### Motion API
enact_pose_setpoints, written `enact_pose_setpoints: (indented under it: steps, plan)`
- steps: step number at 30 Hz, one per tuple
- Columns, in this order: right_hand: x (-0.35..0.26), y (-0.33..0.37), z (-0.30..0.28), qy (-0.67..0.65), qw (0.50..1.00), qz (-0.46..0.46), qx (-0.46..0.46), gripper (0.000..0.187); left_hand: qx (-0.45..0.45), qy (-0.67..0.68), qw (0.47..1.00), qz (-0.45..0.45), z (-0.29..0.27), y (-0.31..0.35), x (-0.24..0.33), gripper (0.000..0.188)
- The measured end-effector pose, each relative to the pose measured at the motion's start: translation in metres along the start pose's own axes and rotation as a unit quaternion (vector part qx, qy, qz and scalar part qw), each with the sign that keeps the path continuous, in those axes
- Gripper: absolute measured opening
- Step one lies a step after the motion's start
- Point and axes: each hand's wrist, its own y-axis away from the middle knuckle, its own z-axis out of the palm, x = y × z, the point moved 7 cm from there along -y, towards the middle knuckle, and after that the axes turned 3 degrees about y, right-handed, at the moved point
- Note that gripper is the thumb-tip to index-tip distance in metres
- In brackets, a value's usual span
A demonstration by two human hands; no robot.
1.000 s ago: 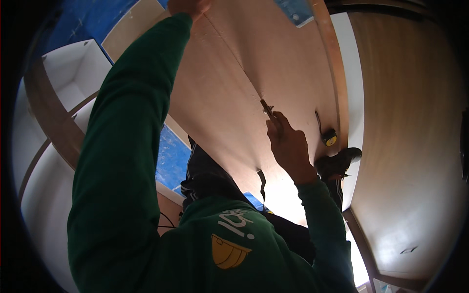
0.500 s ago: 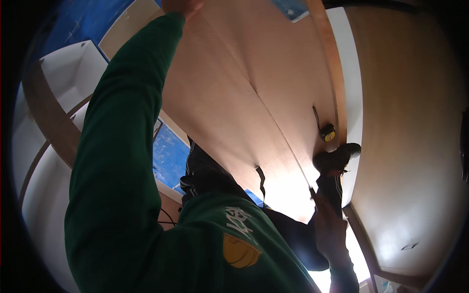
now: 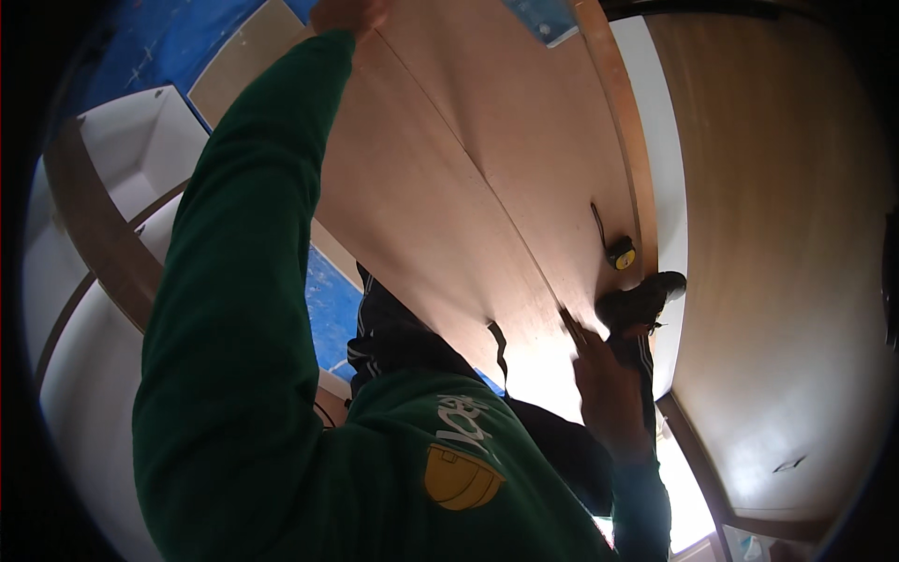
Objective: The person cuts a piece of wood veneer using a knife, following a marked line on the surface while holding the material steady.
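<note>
A large reddish-brown board (image 3: 421, 206) spreads before me, crossed lengthwise by a thin dark line (image 3: 515, 229). My right hand (image 3: 609, 389) is closed on a slim dark tool (image 3: 570, 323), its tip on that line; whether it is a pencil or a knife I cannot tell. Far up at the top edge, my left hand (image 3: 351, 13) rests at the board's left side near the line's far end; its fingers are hidden. A black and yellow tape measure (image 3: 622, 253) lies on the board, right of the line, close to my shoe (image 3: 641, 302).
A blue flat piece (image 3: 546, 21) lies at the board's far end. White open cabinet parts (image 3: 140, 140) stand at left over blue floor covering (image 3: 331, 304). A wooden panel (image 3: 777, 234) rises at right beyond a white strip (image 3: 663, 178). A dark strap (image 3: 500, 347) hangs near my leg.
My right hand has moved forward and left along the line, carrying the slim tool farther up the board. My left hand stays about where it was.
</note>
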Motion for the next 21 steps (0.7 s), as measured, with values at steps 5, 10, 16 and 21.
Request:
enact_pose_setpoints:
  steps: [5, 10, 16, 21]
  plan:
    - [-0.022, 0.029, -0.041, -0.040, 0.996, 0.077, 0.015, 0.047, 0.060, -0.044, 0.995, 0.059, -0.005, 0.007, 0.007, 0.027]
    - [-0.006, -0.129, 0.036, -0.081, 0.995, -0.017, 0.056, 0.037, 0.006, 0.028, 0.999, -0.034, 0.001, 0.001, -0.002, 0.033]
    - [-0.009, -0.161, 0.039, -0.071, 0.977, -0.070, 0.187, 0.040, -0.053, 0.159, 0.984, 0.061, 0.004, 0.003, 0.000, 0.052]
    - [-0.020, -0.154, 0.035, -0.096, 0.983, -0.040, 0.151, 0.039, 0.094, -0.003, 0.995, -0.027, -0.028, 0.050, 0.039, 0.071]
